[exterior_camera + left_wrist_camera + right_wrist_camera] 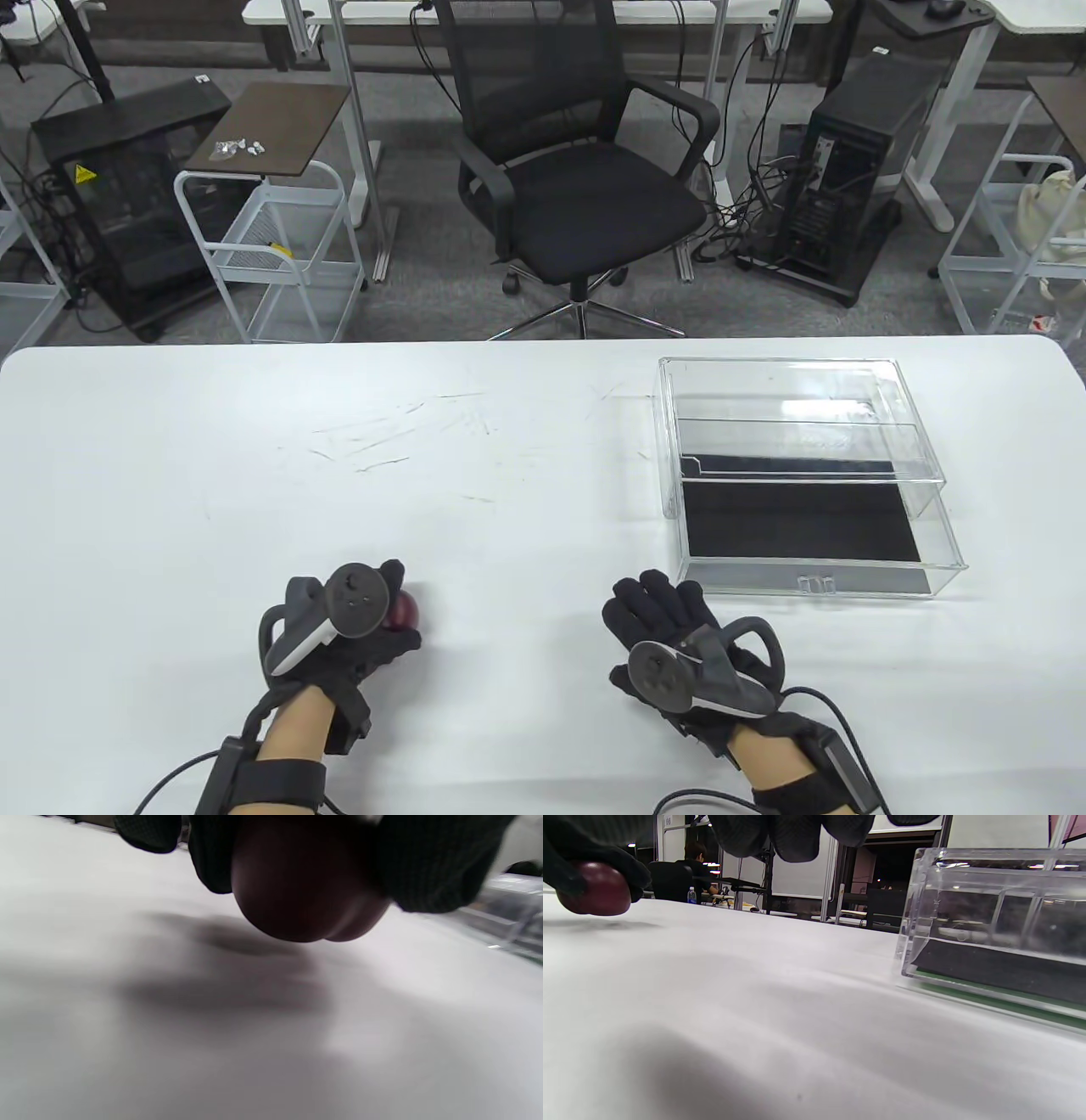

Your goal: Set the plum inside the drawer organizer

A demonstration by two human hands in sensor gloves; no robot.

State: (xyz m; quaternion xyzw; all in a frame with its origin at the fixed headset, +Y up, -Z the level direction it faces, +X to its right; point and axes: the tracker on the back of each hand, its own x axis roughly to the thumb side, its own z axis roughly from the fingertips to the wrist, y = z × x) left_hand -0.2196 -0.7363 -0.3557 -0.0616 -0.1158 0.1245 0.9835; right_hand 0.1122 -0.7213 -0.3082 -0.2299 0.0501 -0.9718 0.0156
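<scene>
Left hand sits low near the front edge of the white bench, left of centre, gloved fingers curled around the plum. The plum is dark red and round; only its right side shows past the tracker in the table view. In the left wrist view the plum fills the top of the frame, fingertips clamped on both sides, and a soft shadow lies on the bench surface underneath. The right wrist view shows the plum at or just off the bench; contact with the surface cannot be told.

Right hand lies near the front edge right of centre, fingers loosely spread and pointing away, holding nothing. Its fingertips hang in from the top of the right wrist view, apart from everything.

Drawer organizer: clear acrylic, on the right half of the bench, beyond the right hand. Its drawer is pulled out toward the person, with a black liner on the floor and a small handle on the front wall. Nothing visible inside the drawer. The right wrist view shows a corner of the organizer just beside that hand.

The plum is well apart from the organizer, with the right hand between them.

Beyond the bench: a black mesh office chair, a computer tower on the floor, and white wire carts.
</scene>
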